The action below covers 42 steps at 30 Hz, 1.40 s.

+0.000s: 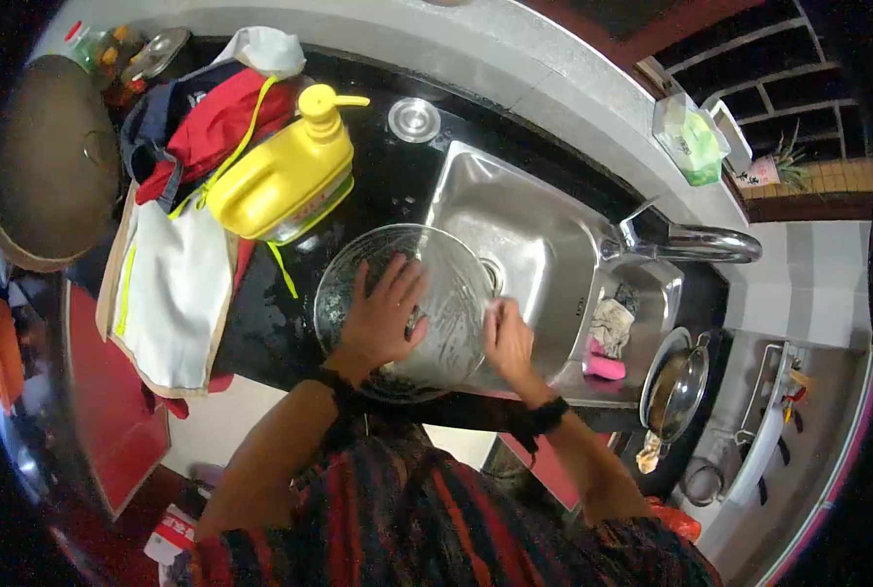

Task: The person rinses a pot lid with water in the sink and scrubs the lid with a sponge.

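Observation:
A large round clear glass disc (443, 284) with a pale rim lies partly over the black counter and partly over the sink (544, 235). Whitish wet streaks run across its surface. My left hand (386, 318) rests flat on the glass with its fingers spread, and something small and dark shows near the thumb. On the disc's right side, my right hand (508, 340) has its fingers curled around the rim. Left of the sink stands a yellow pump jug (285, 181). Whether the disc is a lid or a plate, I cannot tell.
The chrome faucet (706, 243) reaches over the smaller basin, where a cloth (613, 326) and a pink item (605, 366) lie. Red and white fabric (174, 293) drapes over the counter edge. A metal strainer (415, 119) sits behind; a glass lid (679, 389) stands right.

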Tool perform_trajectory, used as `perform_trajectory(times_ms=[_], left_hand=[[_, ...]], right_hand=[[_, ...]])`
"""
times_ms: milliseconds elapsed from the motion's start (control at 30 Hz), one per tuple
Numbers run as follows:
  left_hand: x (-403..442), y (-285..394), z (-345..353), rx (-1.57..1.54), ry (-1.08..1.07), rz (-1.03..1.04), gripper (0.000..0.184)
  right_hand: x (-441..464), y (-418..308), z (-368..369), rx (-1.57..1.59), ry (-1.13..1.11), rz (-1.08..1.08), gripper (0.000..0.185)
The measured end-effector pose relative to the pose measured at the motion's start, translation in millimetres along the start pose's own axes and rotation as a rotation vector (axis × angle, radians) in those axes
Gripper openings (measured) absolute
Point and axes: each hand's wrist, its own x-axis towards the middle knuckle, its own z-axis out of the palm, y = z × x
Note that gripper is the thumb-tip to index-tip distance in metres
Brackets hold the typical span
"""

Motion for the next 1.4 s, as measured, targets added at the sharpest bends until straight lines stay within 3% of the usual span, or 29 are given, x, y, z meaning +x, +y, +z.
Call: perform_trajectory(times_ms=[67,200,300,367,433,467,533,633,700,800,833,933,1000,1033,1100,1167,1267,1333,1400], left_hand=[[-0.5,0.6,-3.4,0.002,0.003,0.002,0.061],[-0.4,-1.7,-1.9,0.02,-0.006,0.029,0.068],[0.4,-2.2,0.9,0.0,-0.015,0.031,0.067],[1.4,-3.2,1.4,0.004,-0.024,0.029,0.067],[0.0,-0.3,2.1,0.003,-0.032,0.018,0.067],[0.9,-0.2,-0.1,-0.009,-0.034,0.014,0.067],[1.7,-2.2,-1.9,-0.008,-0.037,0.008,0.067],[0.0,-2.0,-0.3,-0.002,-0.011,0.022,0.066],[-0.5,-1.2,0.7,-0.007,-0.01,0.025,0.066],[1.0,0.2,-1.7,-0.002,0.018,0.027,0.061],[0.4,1.2,-2.2,-0.014,0.021,0.025,0.061],[2.2,1.7,-2.8,-0.005,-0.014,-0.006,0.06],[1.2,-2.9,-2.7,0.005,-0.006,0.015,0.058],[4.5,-5.2,-2.7,0.014,-0.008,0.01,0.058],[13.8,-3.9,3.1,0.07,0.075,-0.12,0.057],[11.7,-3.9,4.2,0.059,0.078,-0.104,0.057],[14.1,-5.0,3.3,0.049,0.102,-0.084,0.058],[13.6,-4.4,5.5,0.04,0.107,-0.095,0.058],[13.3,-6.7,4.5,0.011,0.126,-0.084,0.059]], right_hand=[[-7.2,-0.4,2.5,0.051,0.06,-0.002,0.019],[75.8,-21.0,26.0,-0.015,0.193,-0.162,0.016],[67.1,-34.0,22.4,-0.023,0.181,-0.051,0.016],[10.8,-37.7,24.3,-0.053,0.182,-0.032,0.017],[-52.6,-34.8,25.6,0.033,-0.077,-0.038,0.021],[-57.2,-31.0,30.5,0.027,-0.076,-0.042,0.021],[-52.3,-38.0,34.9,0.013,0.123,-0.336,0.012],[34.0,-39.3,30.0,-0.096,0.169,-0.106,0.011],[75.8,-38.9,23.3,-0.033,0.259,-0.144,0.017],[37.2,-37.6,32.1,-0.11,0.281,-0.124,0.019],[5.8,-51.3,25.7,-0.141,0.135,-0.029,0.013],[-50.7,-46.7,41.4,-0.114,-0.013,-0.177,0.013],[-40.7,-47.6,49.4,-0.023,0.118,-0.506,0.013],[-22.9,-50.4,45.1,-0.011,0.14,-0.532,0.013],[20.1,-54.1,38.6,-0.114,0.131,-0.339,0.015],[81.4,-50.4,23.7,-0.095,0.308,-0.151,0.015],[51.3,-55.4,32.0,-0.153,0.244,-0.09,0.018],[-9.8,-55.9,43.7,-0.168,0.195,-0.238,0.016],[-44.4,-59.7,48.1,0.012,0.174,-0.493,0.014]])
